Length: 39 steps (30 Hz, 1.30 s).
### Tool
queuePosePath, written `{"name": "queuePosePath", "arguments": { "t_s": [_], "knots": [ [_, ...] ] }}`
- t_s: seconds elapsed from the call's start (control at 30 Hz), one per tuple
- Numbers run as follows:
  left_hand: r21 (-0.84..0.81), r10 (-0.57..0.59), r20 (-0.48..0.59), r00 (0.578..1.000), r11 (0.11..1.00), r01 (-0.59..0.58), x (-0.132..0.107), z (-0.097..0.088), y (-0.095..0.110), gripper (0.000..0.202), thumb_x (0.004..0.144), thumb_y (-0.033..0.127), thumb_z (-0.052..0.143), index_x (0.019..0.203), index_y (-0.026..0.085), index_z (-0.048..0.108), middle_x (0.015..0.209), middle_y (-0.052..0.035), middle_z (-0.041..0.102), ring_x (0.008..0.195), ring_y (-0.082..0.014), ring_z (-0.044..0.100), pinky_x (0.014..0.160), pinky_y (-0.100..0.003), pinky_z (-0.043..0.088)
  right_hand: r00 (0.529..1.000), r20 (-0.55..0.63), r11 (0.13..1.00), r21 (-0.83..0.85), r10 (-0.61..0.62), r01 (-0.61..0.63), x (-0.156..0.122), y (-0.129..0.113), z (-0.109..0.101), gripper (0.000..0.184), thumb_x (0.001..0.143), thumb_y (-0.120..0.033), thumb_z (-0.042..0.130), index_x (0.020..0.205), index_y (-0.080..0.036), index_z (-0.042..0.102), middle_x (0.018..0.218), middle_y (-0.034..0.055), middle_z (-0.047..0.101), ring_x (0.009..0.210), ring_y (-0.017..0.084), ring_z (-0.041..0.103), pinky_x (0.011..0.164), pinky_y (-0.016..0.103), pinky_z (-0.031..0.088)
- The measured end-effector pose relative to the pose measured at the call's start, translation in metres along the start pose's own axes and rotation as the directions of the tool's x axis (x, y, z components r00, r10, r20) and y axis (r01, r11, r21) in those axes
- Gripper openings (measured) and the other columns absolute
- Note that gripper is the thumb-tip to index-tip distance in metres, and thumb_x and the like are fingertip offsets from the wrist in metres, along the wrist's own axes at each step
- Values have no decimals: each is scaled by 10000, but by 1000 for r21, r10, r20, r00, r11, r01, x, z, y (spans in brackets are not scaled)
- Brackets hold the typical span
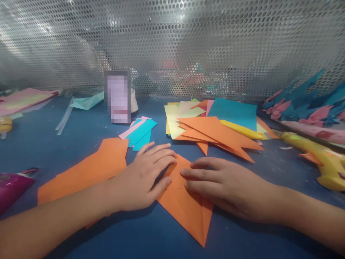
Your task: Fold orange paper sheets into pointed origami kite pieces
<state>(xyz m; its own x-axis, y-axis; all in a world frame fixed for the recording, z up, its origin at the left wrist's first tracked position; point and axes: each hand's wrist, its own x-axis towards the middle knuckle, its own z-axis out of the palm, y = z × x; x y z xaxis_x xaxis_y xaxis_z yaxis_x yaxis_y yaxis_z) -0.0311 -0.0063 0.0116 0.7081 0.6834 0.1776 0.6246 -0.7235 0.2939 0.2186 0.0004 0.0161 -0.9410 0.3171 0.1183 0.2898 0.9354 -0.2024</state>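
Observation:
A folded sheet of orange paper (185, 208) lies on the blue table, one pointed corner towards me. My left hand (151, 172) rests over its left upper edge, fingers stretched out and the thumb on the paper. From the right, my right hand (215, 180) lies on the same paper with its fingers extended; its thumb is hidden. Under and beyond my left forearm are more orange sheets (91, 169). Just beyond my hands sits a pile of folded orange pieces (212, 133), with a yellow cutter (241, 129) lying on it.
Blue and pink paper strips (141, 131) lie beyond my left hand. A blurred-out phone (118, 97) stands against a white roll (134, 100). A yellow glue gun (318, 154) is at the right, a magenta object (13, 190) at the left. Perforated metal (172, 43) closes off the back.

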Motion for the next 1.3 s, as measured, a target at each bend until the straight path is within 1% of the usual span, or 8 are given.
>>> {"name": "queuePosePath", "arguments": {
  "t_s": [0.13,0.3,0.37,0.53,0.7,0.93,1.1,1.3],
  "knots": [
    [59,19,25,1000,998,-21,1,-3,-1,330,894,231,430,1220,221,482,1329,-54,518,1342,-282,309,1082,-543,183,1000,-14,1000,0,-9,9,0,1,-1,325,918,-154,389,1189,-155,568,1300,73,561,1121,230,481,963,348,404],
    [97,49,52,997,994,-54,1,-7,2,301,941,241,380,1219,242,495,1322,-14,541,1370,-255,267,1111,-528,20,999,-34,1000,-10,-6,6,-1,2,2,330,911,-150,405,1199,-162,565,1278,85,577,1123,226,486,952,349,414],
    [96,41,42,998,994,-45,1,-9,3,277,946,239,380,1189,238,513,1315,-11,551,1367,-251,279,1115,-522,-8,999,-43,1000,-7,-7,7,-1,2,2,329,912,-154,406,1200,-166,566,1264,87,586,1121,221,489,942,348,424],
    [95,72,79,994,992,-79,2,-13,-2,238,938,222,405,1117,242,561,1308,11,560,1332,-256,332,1117,-522,48,1000,-21,1000,-8,-8,8,-1,0,0,326,913,-153,403,1192,-164,572,1284,80,573,1128,230,490,945,360,427],
    [125,129,49,990,983,-134,5,-11,-10,244,950,196,387,1053,241,603,1294,23,570,1303,-246,354,1118,-514,25,1000,-8,1000,-4,-3,3,-1,0,0,331,920,-154,393,1203,-166,565,1302,70,561,1121,236,490,940,363,427],
    [94,156,70,985,982,-162,7,-16,-9,186,941,205,432,995,231,608,1212,14,618,1273,-215,398,1127,-446,84,1000,-11,1000,-4,-6,5,-1,1,1,335,918,-150,393,1209,-157,559,1295,80,565,1122,235,493,940,365,427],
    [66,132,134,982,988,-141,5,-23,-13,176,918,194,491,833,257,630,1233,70,598,1282,-212,394,1108,-441,123,1000,-26,1000,1,-15,15,-1,2,1,326,917,-148,400,1192,-161,573,1268,90,583,1132,224,498,944,359,430],
    [-34,73,277,958,997,-66,3,-34,-18,42,859,252,619,897,269,618,1337,63,537,1335,-250,343,1096,-483,166,1000,-19,1000,19,-6,6,-2,2,2,336,903,-147,424,1207,-168,566,1301,63,565,1144,232,487,959,366,421]
  ]
}}
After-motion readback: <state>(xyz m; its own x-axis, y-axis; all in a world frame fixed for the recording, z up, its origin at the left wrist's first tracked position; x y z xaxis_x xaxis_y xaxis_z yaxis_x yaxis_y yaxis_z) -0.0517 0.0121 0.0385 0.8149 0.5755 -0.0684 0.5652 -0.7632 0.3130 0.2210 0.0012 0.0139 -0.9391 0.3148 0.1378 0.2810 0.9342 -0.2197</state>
